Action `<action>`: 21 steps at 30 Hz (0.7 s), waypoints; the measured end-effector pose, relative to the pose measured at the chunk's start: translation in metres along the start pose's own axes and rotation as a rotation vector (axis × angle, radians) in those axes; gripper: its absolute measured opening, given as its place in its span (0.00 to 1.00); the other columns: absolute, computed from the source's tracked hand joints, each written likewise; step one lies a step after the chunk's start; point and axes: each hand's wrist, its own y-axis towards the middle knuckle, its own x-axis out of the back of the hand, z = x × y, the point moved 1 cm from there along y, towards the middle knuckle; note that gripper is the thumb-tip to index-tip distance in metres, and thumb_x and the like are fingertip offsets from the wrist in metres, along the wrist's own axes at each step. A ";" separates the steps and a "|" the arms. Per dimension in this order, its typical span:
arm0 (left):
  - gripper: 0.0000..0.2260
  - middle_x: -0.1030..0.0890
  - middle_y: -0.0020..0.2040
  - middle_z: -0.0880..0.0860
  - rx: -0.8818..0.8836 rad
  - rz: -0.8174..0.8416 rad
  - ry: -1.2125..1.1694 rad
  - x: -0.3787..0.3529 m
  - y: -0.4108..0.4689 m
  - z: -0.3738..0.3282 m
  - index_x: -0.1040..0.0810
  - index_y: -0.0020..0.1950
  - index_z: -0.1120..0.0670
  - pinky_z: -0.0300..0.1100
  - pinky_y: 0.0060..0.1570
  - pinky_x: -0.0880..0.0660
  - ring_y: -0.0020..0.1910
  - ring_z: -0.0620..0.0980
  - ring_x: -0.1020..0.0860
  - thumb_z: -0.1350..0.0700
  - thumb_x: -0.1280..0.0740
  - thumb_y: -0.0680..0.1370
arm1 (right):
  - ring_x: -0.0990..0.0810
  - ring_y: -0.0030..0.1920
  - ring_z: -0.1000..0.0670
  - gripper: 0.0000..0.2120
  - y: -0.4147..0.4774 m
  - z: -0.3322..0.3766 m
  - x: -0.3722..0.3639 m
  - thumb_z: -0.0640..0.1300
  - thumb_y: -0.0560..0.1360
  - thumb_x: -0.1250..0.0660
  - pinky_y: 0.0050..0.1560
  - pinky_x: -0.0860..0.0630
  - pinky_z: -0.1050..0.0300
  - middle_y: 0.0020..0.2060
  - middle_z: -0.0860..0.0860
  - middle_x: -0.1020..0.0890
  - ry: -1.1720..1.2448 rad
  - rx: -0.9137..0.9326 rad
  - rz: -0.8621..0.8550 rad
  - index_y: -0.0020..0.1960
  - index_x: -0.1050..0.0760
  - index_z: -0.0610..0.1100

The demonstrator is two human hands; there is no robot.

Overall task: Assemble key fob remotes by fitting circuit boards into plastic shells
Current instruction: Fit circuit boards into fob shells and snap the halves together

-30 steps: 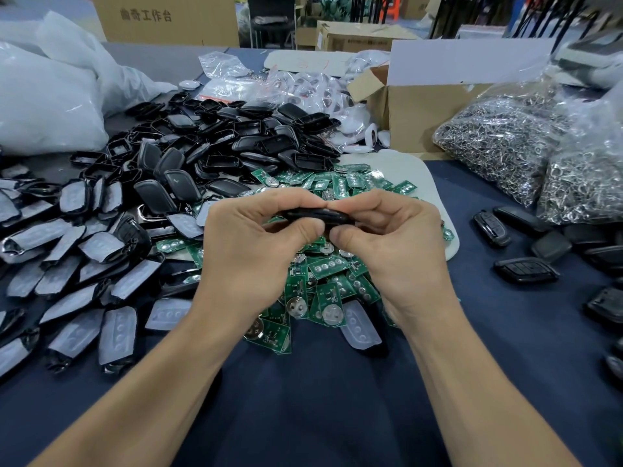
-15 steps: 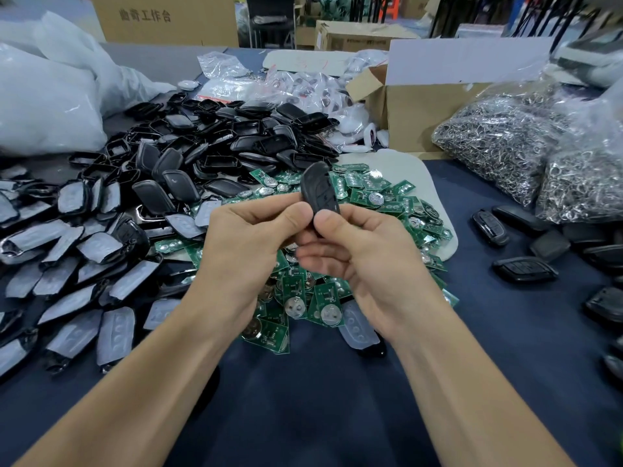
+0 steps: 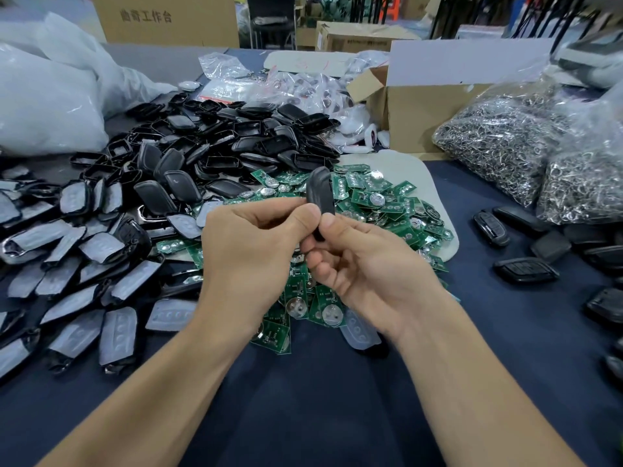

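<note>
A black key fob [image 3: 320, 193] stands upright above the table's middle, its lower end pinched between both thumbs. My left hand [image 3: 249, 257] grips it from the left and my right hand [image 3: 367, 264] from the right, fingers curled round its base. Beneath the hands lies a heap of green circuit boards [image 3: 381, 203] with round metal cells. Black plastic shells [image 3: 236, 136] pile up behind and to the left. Grey rubber button pads in black frames [image 3: 67, 257] spread across the left.
Closed black fobs [image 3: 526, 269] lie on the dark blue cloth at the right. Clear bags of metal key rings [image 3: 512, 136] sit at the back right beside an open cardboard box [image 3: 424, 109]. A large white bag [image 3: 43, 102] fills the back left.
The fob lay flat and crosswise between both hands a second ago; it has been turned upright and its top now sticks up above my thumbs.
</note>
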 end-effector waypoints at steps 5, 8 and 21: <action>0.15 0.12 0.39 0.45 -0.095 -0.003 0.041 -0.003 -0.003 -0.003 0.11 0.43 0.44 0.32 0.37 0.21 0.37 0.43 0.14 0.66 0.22 0.73 | 0.18 0.38 0.50 0.08 0.006 -0.006 0.006 0.31 0.80 0.33 0.37 0.21 0.60 0.40 0.46 0.17 -0.369 0.156 -0.050 0.53 0.18 0.41; 0.17 0.12 0.44 0.41 -0.218 0.053 0.201 -0.003 -0.006 -0.007 0.12 0.46 0.45 0.34 0.45 0.19 0.45 0.41 0.14 0.68 0.22 0.71 | 0.18 0.38 0.49 0.14 0.008 -0.009 0.006 0.26 0.75 0.34 0.38 0.17 0.53 0.37 0.41 0.17 -0.486 0.331 -0.082 0.46 0.16 0.42; 0.17 0.15 0.49 0.35 -0.357 0.092 0.271 -0.003 -0.009 -0.011 0.13 0.52 0.48 0.39 0.57 0.19 0.51 0.38 0.15 0.66 0.19 0.69 | 0.18 0.37 0.54 0.15 0.008 -0.003 0.012 0.29 0.68 0.36 0.38 0.23 0.61 0.37 0.44 0.14 -0.712 0.570 -0.116 0.46 0.15 0.40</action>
